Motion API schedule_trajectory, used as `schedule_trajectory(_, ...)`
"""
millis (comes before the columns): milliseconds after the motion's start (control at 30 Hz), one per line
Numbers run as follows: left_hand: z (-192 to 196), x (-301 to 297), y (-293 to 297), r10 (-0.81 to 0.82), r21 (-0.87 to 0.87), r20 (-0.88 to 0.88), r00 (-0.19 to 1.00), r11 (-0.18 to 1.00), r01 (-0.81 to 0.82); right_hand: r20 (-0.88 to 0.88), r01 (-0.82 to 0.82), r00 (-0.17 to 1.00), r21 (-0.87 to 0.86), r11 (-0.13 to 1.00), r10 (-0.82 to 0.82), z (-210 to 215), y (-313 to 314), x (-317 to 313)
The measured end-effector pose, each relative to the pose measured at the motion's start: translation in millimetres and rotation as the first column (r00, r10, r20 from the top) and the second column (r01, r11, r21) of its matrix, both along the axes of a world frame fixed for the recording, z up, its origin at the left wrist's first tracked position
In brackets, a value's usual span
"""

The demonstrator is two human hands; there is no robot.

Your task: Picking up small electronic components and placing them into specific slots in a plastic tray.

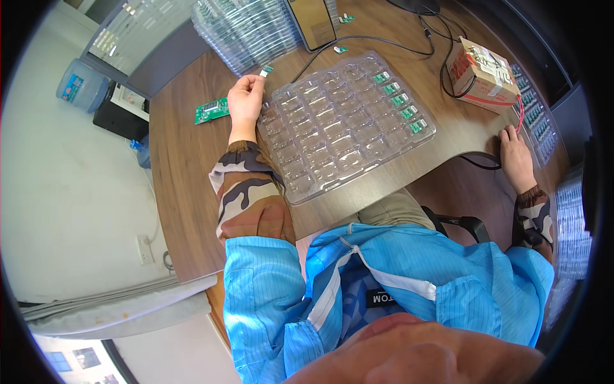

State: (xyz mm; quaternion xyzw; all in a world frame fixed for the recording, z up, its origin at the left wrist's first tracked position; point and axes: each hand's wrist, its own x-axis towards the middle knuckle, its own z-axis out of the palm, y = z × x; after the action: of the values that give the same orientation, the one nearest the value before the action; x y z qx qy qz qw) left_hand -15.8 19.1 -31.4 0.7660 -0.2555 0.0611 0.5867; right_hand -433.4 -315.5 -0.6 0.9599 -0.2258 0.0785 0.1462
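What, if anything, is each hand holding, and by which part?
Left hand: a small green rectangular circuit board, by its silver end, in the fingers. Right hand: cannot be told.

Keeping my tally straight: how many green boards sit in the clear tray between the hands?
5, in one line down the right side of the tray: farthest board, second board, third board, fourth board and nearest board. None there looks hidden.
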Motion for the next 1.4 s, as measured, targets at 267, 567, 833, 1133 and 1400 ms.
schedule_trajectory(267,1,-1,-1,0.032,0.041,0.003,0.999,0.999,-0.032,0.11,0.011,0.993,0.184,0.983,-0.031,3,-1,6)
schedule_trajectory(567,2,0,2,0.04,0.046,0.0,0.999,0.998,-0.04,0.122,-0.058,0.992,0.113,0.992,0.044,4,0,11)
schedule_trajectory(833,2,-1,0,0.039,0.043,-0.001,0.999,0.998,-0.039,0.076,-0.003,0.997,0.172,0.985,-0.01,2,-3,7)
schedule_trajectory(1133,3,-1,1,0.038,0.056,-0.006,0.999,0.998,-0.038,-0.075,-0.019,0.997,0.141,0.99,0.029,3,-9,2)
schedule_trajectory(1400,2,-2,-1,0.025,0.036,-0.016,1.0,0.999,-0.024,-0.085,-0.007,0.996,0.172,0.985,0.022,16,-1,1)
